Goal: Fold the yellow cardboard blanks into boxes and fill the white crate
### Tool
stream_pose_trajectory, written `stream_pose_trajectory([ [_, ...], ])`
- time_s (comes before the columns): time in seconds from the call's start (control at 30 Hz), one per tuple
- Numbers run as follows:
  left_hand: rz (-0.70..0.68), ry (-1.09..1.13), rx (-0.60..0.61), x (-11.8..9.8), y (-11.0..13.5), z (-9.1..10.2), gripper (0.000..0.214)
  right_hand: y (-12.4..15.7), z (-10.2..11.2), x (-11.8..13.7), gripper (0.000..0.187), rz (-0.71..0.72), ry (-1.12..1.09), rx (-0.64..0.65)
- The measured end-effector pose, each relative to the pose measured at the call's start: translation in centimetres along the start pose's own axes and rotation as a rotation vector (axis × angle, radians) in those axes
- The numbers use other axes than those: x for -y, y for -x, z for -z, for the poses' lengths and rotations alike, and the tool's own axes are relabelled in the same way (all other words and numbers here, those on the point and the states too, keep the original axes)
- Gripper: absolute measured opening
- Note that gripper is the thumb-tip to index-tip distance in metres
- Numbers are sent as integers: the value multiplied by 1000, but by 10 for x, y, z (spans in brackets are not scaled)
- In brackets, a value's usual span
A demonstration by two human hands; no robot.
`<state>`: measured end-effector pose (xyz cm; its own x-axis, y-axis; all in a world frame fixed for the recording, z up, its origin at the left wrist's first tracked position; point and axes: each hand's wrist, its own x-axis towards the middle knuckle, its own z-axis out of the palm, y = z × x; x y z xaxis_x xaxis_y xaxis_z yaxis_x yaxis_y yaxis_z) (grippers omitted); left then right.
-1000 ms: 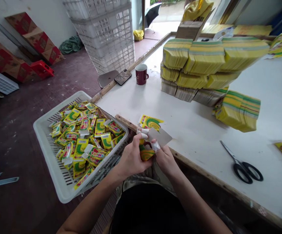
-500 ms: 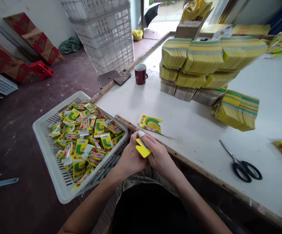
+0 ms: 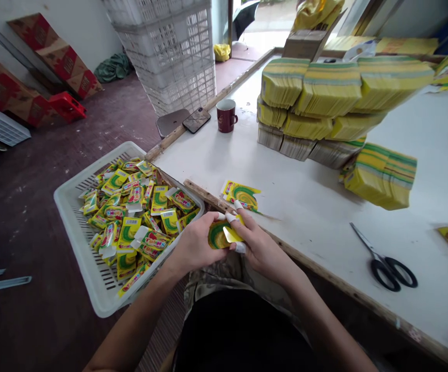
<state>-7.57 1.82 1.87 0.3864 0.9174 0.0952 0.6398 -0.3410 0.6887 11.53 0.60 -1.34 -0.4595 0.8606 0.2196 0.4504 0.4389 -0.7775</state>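
Note:
Between both hands, over my lap at the table's front edge, is a small yellow and green cardboard box (image 3: 218, 236). My left hand (image 3: 196, 243) grips its left side, thumb along the top. On the right end, my right hand (image 3: 258, 243) pinches a yellow flap, with white coverings on several fingertips. A flattened yellow carton (image 3: 243, 194) lies on the table just beyond my fingers. To my left, a white plastic basket (image 3: 92, 289) holds many small yellow and green boxes (image 3: 129, 232), some with white flaps sticking out.
Stacked bundles of flat cartons (image 3: 326, 88) stand across the white table (image 3: 305, 227), with another bundle (image 3: 381, 175) in front. Black-handled scissors (image 3: 386, 266) lie at right. A maroon mug (image 3: 226, 118) and a phone (image 3: 196, 120) are near the left edge. White crates (image 3: 170, 57) tower behind.
My hands have spread a little apart and turned the box, so its green swirl side now shows. The right fingers have lifted and straightened over the flap. The view has shifted slightly.

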Motion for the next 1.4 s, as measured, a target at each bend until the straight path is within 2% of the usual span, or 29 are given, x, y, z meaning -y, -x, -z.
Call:
stream_pose_trajectory([
  [0.13, 27, 41, 22, 0, 1, 9, 52, -1, 13, -1, 33, 67, -66, 8],
  [0.2, 12, 41, 48, 1, 3, 12, 55, -1, 20, 1, 27, 89, -100, 54],
  [0.27, -14, 14, 78, 3, 4, 13, 57, -1, 24, 3, 26, 95, -119, 115],
  [0.33, -29, -23, 83, 4, 5, 12, 57, 0, 22, 5, 26, 80, -116, 118],
  [0.47, -47, -56, -2, 2, 7, 8, 53, 2, 6, 8, 21, 28, -107, -26],
  [0.63, -44, -81, -44, -3, 9, 1, 52, 2, -5, 8, 42, 12, -227, -59],
  [0.8, -12, -85, -119, -2, 10, -6, 48, 2, -12, 6, 43, -44, -338, -210],
  [0.93, 8, -57, -121, -1, 11, -9, 53, 1, -22, 8, 60, -92, -458, -271],
  [1.0, 21, -55, -135, -3, 11, -13, 56, 0, -26, 10, 58, -147, -523, -307],
  [1.1, 9, -81, -158, -3, 11, -16, 55, -3, -29, 14, 51, -162, -468, -333],
  [1.2, 32, -144, -135, 11, 19, -1, 49, -5, -19, 8, 59, -105, -411, -262],
  [1.27, 130, -261, -161, 32, 30, 24, 46, -8, -4, -5, 49, -125, -297, -299],
  [1.33, 265, -476, -307, 56, 42, 52, 51, -11, 15, -22, 28, -216, -49, -418],
  [1.37, 315, -597, -359, 68, 47, 64, 62, -14, 23, -30, 24, -277, 99, -449],
  [1.4, 370, -674, -381, 77, 51, 73, 70, -17, 29, -37, 27, -343, 243, -419],
])
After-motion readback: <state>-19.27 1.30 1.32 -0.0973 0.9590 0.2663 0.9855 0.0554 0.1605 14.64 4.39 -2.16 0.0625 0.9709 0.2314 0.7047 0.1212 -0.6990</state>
